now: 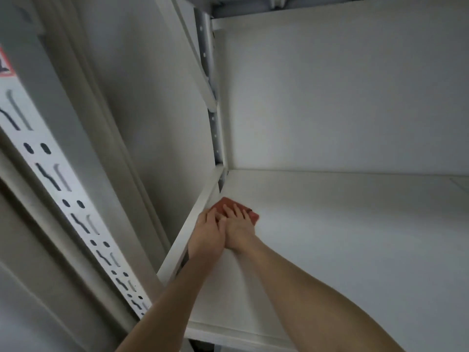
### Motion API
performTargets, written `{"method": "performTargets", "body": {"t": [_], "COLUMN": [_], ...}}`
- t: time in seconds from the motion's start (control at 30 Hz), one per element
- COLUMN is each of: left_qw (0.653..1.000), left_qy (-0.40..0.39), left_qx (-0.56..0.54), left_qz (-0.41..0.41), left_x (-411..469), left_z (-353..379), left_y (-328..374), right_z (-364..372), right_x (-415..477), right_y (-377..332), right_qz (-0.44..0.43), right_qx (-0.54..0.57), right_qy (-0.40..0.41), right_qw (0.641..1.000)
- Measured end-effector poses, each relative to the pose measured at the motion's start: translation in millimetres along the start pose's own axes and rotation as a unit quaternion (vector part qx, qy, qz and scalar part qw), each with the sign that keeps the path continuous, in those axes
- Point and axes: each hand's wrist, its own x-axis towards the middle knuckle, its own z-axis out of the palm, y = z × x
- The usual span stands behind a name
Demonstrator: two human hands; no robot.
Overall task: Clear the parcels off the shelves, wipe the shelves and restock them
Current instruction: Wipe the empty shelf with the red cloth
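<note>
1. Plainly, the fingers (234,209) of both hands lie straight and flat, pressing down and curled round nothing.
2. The left hand (206,233) and right hand (238,231) sit side by side and touching, the left partly over the right's thumb side.
3. Under them a red cloth (222,202) is held flat on the shelf (342,237), near its rear left corner and just beside the left edge rail (201,199).
4. Behind the corner stands a post (206,54); a plain wall (342,97) closes the rear edge.
5. This looks like the wiping step: the shelf seems already cleared of parcels, and restocking is not yet begun.
6. The next move probably calls for steady pressure while drawing the cloth out of the corner, along the rear edge or toward the front edge, keeping it flat so it does not bunch.
</note>
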Motion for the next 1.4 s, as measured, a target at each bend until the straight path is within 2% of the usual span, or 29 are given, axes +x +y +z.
{"method": "performTargets", "body": {"t": [0.1,0.27,0.37,0.43,0.57,0.67,0.73,0.8,0.9,0.97,1.1,1.17,1.27,1.4], "left_qw": [0.999,0.997,0.997,0.997,0.996,0.993,0.991,0.991,0.991,0.991,0.991,0.99,0.99,0.99], "left_qy": [-0.013,-0.059,-0.05,-0.045,-0.032,-0.05,-0.062,-0.071,-0.074,-0.073,-0.069,-0.068,-0.066,-0.066], "left_qx": [0.047,0.055,0.054,0.046,0.085,0.103,0.114,0.111,0.108,0.108,0.114,0.119,0.123,0.124], "left_qz": [0.017,0.021,0.031,0.035,0.028,0.011,0.015,0.015,0.018,0.02,0.022,0.023,0.028,0.025], "left_x": [16,35,47,57,75,80,80,80,81,81,81,79,78,74], "left_z": [10,35,43,44,48,52,54,53,54,55,55,56,55,52], "left_y": [6,20,22,19,8,3,3,4,3,2,3,3,2,3], "right_z": [-11,-34,-39,-34,-23,-29,-35,-43,-47,-41,-30,-32,-37,-45], "right_x": [16,24,44,68,110,121,122,120,123,137,159,155,128,69], "right_y": [46,176,185,154,80,91,131,175,189,164,103,94,115,187], "right_qz": [0.029,0.218,0.291,0.246,0.069,0.023,0.046,0.121,0.207,0.194,0.06,0.034,0.049,0.157], "right_qx": [0.027,0.043,0.039,0.024,0.018,0.027,0.0,0.005,0.028,0.021,0.016,0.02,0.028,0.028], "right_qy": [0.02,0.081,0.081,0.078,0.026,0.026,0.056,0.081,0.094,0.089,0.056,0.033,0.032,0.062], "right_qw": [0.999,0.972,0.953,0.966,0.997,0.999,0.997,0.989,0.974,0.977,0.997,0.999,0.998,0.985]}}
